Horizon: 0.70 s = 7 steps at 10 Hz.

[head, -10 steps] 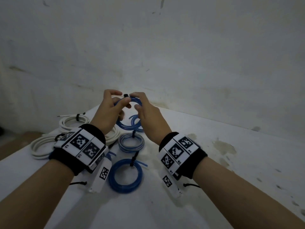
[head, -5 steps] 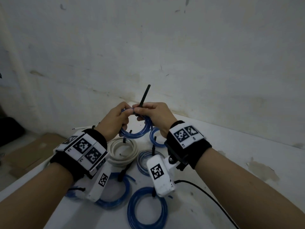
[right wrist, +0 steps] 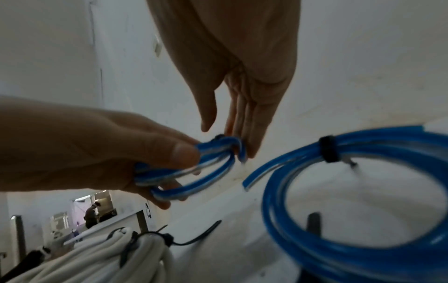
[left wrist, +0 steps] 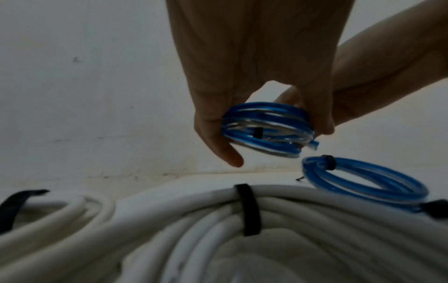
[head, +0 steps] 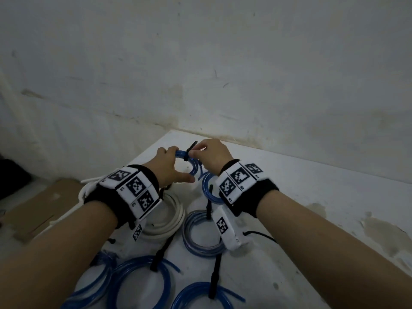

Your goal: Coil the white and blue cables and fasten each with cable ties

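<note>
My left hand grips a small blue cable coil above the far end of the white table. A black cable tie wraps the coil's top, its tail sticking up. The right hand has its fingertips at that tie. In the right wrist view the thumb and fingers of the right hand sit close on either side of the tie, and the left hand clamps the coil. The left wrist view shows the coil pinched between thumb and fingers.
Tied white coils lie under my left wrist. Several tied blue coils lie near: one below the hands, a paler one, others at the front. A wall stands behind the table. Cardboard lies on the floor at left.
Both hands have sunk toward the table with the same blue coil. The long tie tail that stood up half a second ago now shows only as a short stub.
</note>
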### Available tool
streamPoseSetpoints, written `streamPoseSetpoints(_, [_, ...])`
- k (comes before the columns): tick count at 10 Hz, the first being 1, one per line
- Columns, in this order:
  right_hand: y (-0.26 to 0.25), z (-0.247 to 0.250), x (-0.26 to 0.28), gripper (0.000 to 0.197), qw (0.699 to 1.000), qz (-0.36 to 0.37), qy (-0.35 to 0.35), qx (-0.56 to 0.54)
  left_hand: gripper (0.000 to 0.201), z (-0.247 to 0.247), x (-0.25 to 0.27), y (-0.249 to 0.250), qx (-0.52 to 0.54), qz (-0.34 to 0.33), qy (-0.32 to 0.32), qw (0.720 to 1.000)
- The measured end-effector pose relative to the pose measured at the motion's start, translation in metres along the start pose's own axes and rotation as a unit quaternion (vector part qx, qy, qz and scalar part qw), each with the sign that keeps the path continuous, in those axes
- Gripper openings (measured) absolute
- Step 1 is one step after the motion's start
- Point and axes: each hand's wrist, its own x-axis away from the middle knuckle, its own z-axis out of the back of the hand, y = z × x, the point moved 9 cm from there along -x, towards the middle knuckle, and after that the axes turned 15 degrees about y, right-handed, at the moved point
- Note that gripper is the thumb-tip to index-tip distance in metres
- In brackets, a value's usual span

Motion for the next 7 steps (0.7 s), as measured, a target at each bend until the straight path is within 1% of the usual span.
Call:
streamPoseSetpoints(1, [0.007, -0.001, 0.004, 0.030, 0.986, 0.057, -0.079, 0.135, 0.086, -0.007, -0.006, -0.004, -0.022, 0.015, -0.011, 1.000])
streamPoseSetpoints(2, [0.042, -0.007, 0.026, 0.054, 0.917, 0.095, -0.220, 0.320, 0.085, -0.026, -0.009, -0.009, -0.053, 0.044, -0.066, 0.995])
streamPoseSetpoints(3, [0.063, -0.013, 0.037, 0.069, 0.894, 0.085, -0.266, 0.350, 0.084, -0.041, -0.007, -0.012, -0.086, 0.048, -0.119, 0.988])
streamPoseSetpoints(4, [0.074, -0.024, 0.036, 0.073, 0.893, 0.087, -0.253, 0.361, 0.084, -0.051, -0.005, -0.015, -0.132, 0.047, -0.158, 0.977])
streamPoseSetpoints(5, [0.076, -0.032, 0.037, 0.072, 0.896, 0.090, -0.227, 0.371, 0.083, -0.057, -0.002, -0.017, -0.151, 0.049, -0.158, 0.975])
streamPoseSetpoints(6, [0.076, -0.035, 0.031, 0.069, 0.910, 0.091, -0.174, 0.364, 0.084, -0.061, -0.004, -0.018, -0.156, 0.057, -0.141, 0.976])
streamPoseSetpoints(7, [0.078, -0.034, 0.033, 0.070, 0.915, 0.071, -0.195, 0.345, 0.085, -0.056, -0.004, -0.014, -0.156, 0.052, -0.119, 0.979])
